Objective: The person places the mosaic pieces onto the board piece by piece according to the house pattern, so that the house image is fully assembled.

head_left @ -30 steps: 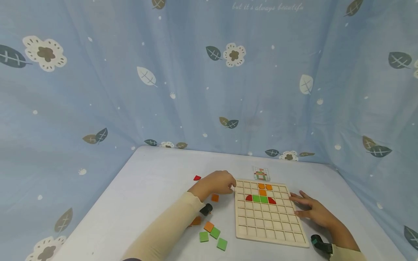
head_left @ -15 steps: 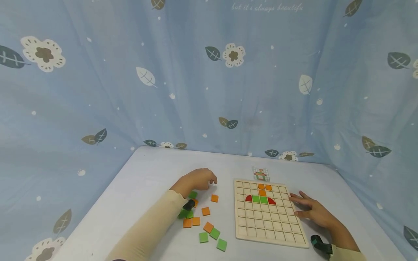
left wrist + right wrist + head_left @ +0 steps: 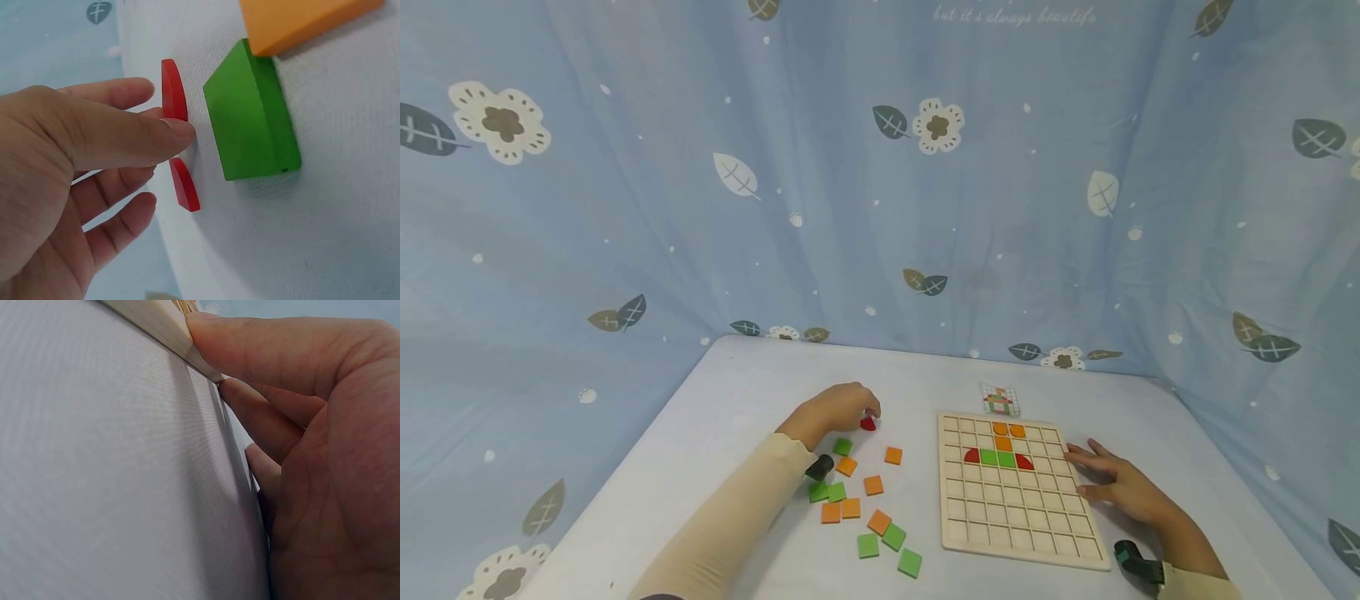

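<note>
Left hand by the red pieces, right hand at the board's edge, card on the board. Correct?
Not the card: the head view shows it on the table, beyond the board. Left hand and right hand are as you said.

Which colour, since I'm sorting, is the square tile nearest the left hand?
The square tile is green, clearest in left wrist view.

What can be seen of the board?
The board is a pale, wood-like grid of cells with raised dividers. It lies flat on the white table. Toward its far side, orange pieces, green pieces and red pieces sit in cells; the nearest rows are bare. The right grip touches its right edge.
</note>
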The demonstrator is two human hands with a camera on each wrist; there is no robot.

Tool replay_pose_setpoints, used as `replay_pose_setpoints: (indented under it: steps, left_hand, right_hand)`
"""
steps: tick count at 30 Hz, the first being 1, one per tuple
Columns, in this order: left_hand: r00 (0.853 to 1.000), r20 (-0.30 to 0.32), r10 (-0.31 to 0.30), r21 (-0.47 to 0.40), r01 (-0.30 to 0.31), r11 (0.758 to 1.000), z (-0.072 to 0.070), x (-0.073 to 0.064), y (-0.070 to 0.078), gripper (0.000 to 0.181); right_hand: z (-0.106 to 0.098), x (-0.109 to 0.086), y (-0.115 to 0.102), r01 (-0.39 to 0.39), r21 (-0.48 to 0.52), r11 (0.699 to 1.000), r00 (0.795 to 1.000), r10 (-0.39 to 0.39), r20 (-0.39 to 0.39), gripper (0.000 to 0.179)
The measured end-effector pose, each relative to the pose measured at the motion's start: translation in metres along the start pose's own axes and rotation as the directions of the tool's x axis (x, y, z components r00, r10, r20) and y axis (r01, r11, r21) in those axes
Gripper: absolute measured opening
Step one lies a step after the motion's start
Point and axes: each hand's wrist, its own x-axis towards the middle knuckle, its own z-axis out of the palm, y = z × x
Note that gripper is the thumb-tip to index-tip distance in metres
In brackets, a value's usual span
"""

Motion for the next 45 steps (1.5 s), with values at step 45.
replay_pose_setpoints:
  steps: [45]
  left_hand:
    - [0.996,0.021,0.085,-0.019,-0.085,0.996,0.005,0.012,0.018,0.022]
  right_hand:
    - [-0.001,-0.001,-0.001,0.018,0.015,1.000,1.000,-0.018,-0.007,0.067]
